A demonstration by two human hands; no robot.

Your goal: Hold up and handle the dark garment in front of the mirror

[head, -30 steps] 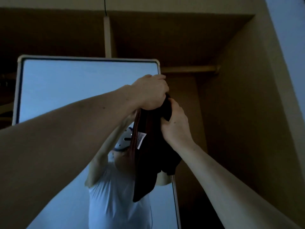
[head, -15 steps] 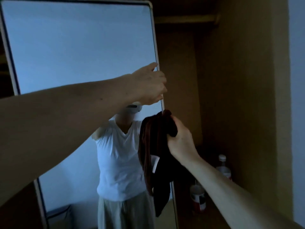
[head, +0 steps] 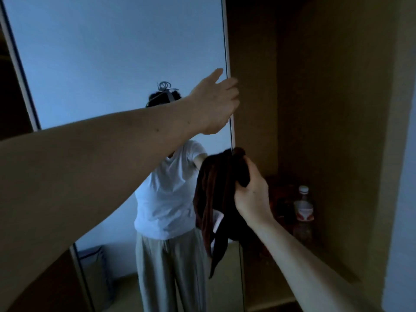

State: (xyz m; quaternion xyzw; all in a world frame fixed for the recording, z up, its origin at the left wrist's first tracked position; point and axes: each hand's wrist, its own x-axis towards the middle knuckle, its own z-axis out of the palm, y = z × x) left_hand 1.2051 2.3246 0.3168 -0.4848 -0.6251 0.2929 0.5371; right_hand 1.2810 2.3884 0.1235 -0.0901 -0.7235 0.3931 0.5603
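At the right edge of the mirrored door (head: 117,64), the left hand (head: 213,102) was raised with its fingers loosely extended and spread; it grasped nothing. Its fingertips lay at the door's pale frame strip, though whether they actually touched it could not be made out. The left forearm crossed the view from the lower left.

Below that hand, and close to the same edge of the door, the right hand (head: 252,192) was clenched around the gathered top of a dark cloth (head: 216,199). The thumb and fingers were curled tightly into the bunched fabric. The rest of the cloth hung straight down from the fist in folds, reddish-brown on its left side and near black on the right, with a small pale tag showing among the folds. Its lowest point tapered to a narrow tail in front of the door's lower part.

The mirror reflected a person in a white T-shirt and light trousers, with a pale wall behind.

To the right of the door stood an open wooden recess (head: 326,109), dim and brown. On its low shelf, towards the back right corner, a plastic bottle (head: 302,212) with a white cap and a red-and-white label stood upright. Darker items beside it were too dim to identify. A pale wall edged the recess on the far right.
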